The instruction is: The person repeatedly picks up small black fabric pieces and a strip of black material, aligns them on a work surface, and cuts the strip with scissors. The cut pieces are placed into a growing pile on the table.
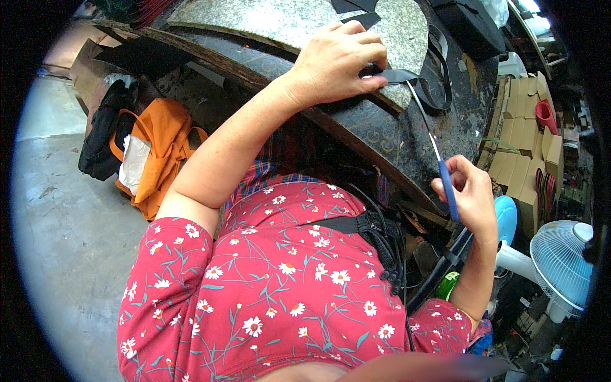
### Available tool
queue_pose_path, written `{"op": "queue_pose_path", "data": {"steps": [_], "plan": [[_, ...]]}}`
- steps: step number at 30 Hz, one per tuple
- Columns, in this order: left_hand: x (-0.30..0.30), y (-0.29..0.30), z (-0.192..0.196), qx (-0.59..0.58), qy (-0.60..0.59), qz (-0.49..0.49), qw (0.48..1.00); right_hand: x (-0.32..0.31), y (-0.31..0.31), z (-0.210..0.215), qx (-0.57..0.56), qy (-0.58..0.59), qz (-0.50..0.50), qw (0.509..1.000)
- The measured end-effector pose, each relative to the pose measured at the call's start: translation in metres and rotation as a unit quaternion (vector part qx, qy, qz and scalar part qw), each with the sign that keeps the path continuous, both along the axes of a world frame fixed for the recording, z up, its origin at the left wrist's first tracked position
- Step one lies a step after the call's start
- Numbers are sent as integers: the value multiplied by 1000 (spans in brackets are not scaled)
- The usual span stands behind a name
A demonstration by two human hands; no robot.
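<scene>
My left hand (pixel 344 60) is closed on a dark grey flat strap (pixel 400 76), its thumb and fingers pinching it above the edge of the speckled stone slab (pixel 270 25). Beyond my fingers, the strap curls in a loose loop over the dark worktop (pixel 461 118). In my right hand (pixel 470 191) are blue-handled scissors (pixel 448 188), seen nearly edge-on. Their long thin metal blades point away from me, with the tips at the strap, just right of my left hand. Whether the blades are apart is too fine to tell.
Black cut pieces (pixel 359 14) lie on the slab's far part. A black case (pixel 471 28) is at the far right. Cardboard boxes (pixel 523 121) and a blue-white fan (pixel 560 264) stand right. An orange bag (pixel 164 143) is at left, beyond the worktop's wooden edge (pixel 356 140).
</scene>
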State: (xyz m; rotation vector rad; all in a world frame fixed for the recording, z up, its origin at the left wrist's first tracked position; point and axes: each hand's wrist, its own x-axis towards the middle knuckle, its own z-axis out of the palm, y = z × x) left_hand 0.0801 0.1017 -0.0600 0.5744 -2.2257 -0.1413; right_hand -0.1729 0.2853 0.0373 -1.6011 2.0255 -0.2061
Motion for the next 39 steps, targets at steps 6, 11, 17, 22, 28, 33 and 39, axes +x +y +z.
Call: {"op": "queue_pose_path", "data": {"steps": [6,11,17,22,28,33,39], "plan": [[0,1,1,0,-11,1,1000,15,-16,-8,-6,8,36,999],[-1,3,5,4,-4,-7,1000,12,-15,-21,-6,-59,30,998],[-1,15,28,28,-32,-5,999,10,-5,-23,35,-297,-70,952],[-1,22,43,39,-28,3,999,-9,-3,1,-4,-391,-82,917],[3,26,50,31,-46,6,998,-59,-26,-2,-136,0,-174,975],[2,30,58,8,-57,-3,998,-67,-40,-5,-131,176,-170,961],[4,31,59,3,-68,0,998,-28,-41,17,-268,321,1,908]]}}
